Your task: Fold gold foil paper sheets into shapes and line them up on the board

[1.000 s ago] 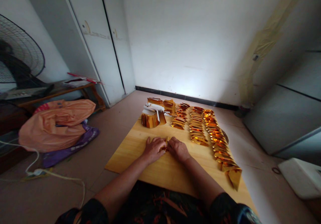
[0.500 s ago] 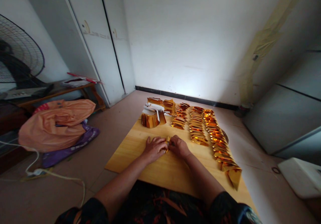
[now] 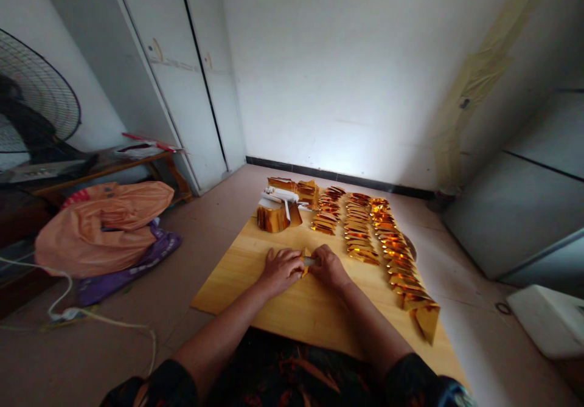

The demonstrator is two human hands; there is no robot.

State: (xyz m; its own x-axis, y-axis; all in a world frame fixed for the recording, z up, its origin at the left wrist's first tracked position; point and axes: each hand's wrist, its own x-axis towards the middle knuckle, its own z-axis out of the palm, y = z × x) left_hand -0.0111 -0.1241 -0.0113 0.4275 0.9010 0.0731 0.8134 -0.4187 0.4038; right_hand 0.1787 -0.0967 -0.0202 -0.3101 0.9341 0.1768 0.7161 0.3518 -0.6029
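My left hand (image 3: 283,269) is closed on a small folded piece of gold foil paper (image 3: 306,253) near the middle of the wooden board (image 3: 237,267). From the other side my right hand (image 3: 329,266) pinches the same paper. A pale strip (image 3: 310,261) shows between my fingertips, and much of the paper is hidden by them. Past my hands stands a curved stack of gold foil sheets (image 3: 272,219) with white rolled pieces (image 3: 279,194) on top. Rows of folded gold foil pieces (image 3: 360,227) lie to the right.
A longer row of folded foil (image 3: 396,255) follows the board's right edge. On the floor at left are an orange bag (image 3: 104,224), a purple bag (image 3: 132,273) and a white cable (image 3: 118,319). A fan (image 3: 36,90) stands far left, and a white box (image 3: 545,322) sits at right.
My right hand has shifted slightly to the right, away from my left. More of the pale strip now shows between them. My left hand stays nearly still.
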